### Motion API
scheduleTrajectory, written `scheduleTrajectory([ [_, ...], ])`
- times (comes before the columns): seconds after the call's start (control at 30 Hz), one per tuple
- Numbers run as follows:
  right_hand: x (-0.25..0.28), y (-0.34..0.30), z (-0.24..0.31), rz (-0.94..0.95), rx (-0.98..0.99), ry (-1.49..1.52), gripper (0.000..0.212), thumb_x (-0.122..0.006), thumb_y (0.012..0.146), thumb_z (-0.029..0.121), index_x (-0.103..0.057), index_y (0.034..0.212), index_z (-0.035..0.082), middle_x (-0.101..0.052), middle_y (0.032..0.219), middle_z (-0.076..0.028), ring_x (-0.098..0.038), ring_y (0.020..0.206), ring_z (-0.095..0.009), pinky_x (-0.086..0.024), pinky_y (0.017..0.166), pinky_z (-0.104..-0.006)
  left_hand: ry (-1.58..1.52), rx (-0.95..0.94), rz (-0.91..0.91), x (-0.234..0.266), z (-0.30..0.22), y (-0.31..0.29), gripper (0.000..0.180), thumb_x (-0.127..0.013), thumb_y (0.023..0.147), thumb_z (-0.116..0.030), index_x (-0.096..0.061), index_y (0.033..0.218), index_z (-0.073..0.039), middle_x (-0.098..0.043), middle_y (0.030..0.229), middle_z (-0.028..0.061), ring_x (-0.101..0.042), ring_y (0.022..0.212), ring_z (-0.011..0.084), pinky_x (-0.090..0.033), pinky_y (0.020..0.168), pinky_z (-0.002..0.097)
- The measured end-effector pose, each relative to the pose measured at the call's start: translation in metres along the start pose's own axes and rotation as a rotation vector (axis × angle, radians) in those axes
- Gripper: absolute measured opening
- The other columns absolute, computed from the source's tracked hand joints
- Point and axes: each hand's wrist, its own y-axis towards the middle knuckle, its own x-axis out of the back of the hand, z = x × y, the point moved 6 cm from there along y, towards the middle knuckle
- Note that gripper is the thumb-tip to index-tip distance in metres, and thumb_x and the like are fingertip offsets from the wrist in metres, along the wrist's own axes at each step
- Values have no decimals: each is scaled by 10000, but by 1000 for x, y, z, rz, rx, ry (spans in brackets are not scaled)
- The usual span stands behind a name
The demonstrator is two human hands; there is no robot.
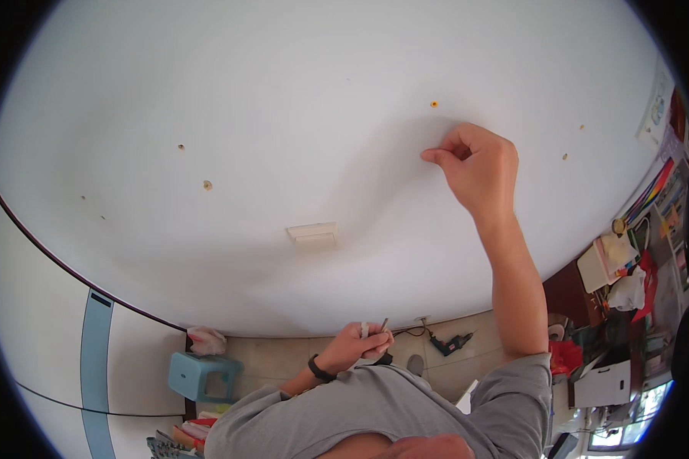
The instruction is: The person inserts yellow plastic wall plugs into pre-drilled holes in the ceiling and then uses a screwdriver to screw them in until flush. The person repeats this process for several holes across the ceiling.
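My right hand is raised in front of the white wall, thumb and index finger pinched together. Whatever may sit between those fingertips is hidden or too small to see. Just above it, a yellow-ringed hole, perhaps a wall plug, shows in the wall. Down by my waist, my left hand is closed around a thin grey metal rod, whose tip sticks out past the fingers. A small white piece also shows among those fingers; its kind is unclear.
Drilled holes mark the wall, two at left and two at right. A white switch plate sits lower down. On the floor lie a power drill and a blue stool stands left. Cluttered shelves line the right.
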Motion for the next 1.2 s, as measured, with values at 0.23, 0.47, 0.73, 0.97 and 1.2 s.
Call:
scheduleTrajectory([
  [0.23, 11, 23, 2, -69, -147, 369, 165, -825, 801, 166, -744, 794, 22, -685, 662, -70, -575, 576, -157, -474, 573, -305, 58, 7, 14, -6, 0, 0, 199, -579, 1043, -184, -656, 983, -10, -559, 757, -39, -393, 585, 20, -310, 530, 198],
  [0.47, 7, 38, 14, -227, -13, 135, 277, -887, 730, 169, -649, 710, 29, -652, 605, -83, -572, 498, -220, -462, 500, -325, 30, -37, -173, 31, 11, -5, 185, -577, 1024, -140, -655, 966, 17, -552, 732, -23, -401, 571, 42, -290, 510, 205],
  [0.73, 21, 33, 4, -205, 19, 160, 239, -851, 734, 94, -627, 689, 23, -645, 555, -62, -588, 476, -205, -428, 462, -302, -8, 70, -47, 30, 14, 16, 150, -592, 1012, -99, -651, 970, 32, -570, 728, 13, -417, 580, 50, -296, 512, 210],
  [0.97, 35, -4, -23, -25, 19, 788, 144, -808, 816, 64, -685, 772, 4, -706, 697, -65, -642, 573, -156, -489, 542, -280, 123, 147, 90, -23, 17, 51, 170, -595, 1015, -109, -668, 968, 38, -595, 760, 24, -438, 597, 45, -306, 523, 200],
  [1.2, 62, -284, -313, 172, -591, 841, 297, -689, 891, -36, -679, 1185, -2, -753, 1053, -87, -716, 978, -171, -572, 854, -327, 323, 184, 30, -105, 24, 140, 188, -573, 991, -96, -654, 875, 26, -585, 720, 15, -437, 580, 46, -298, 512, 206],
])
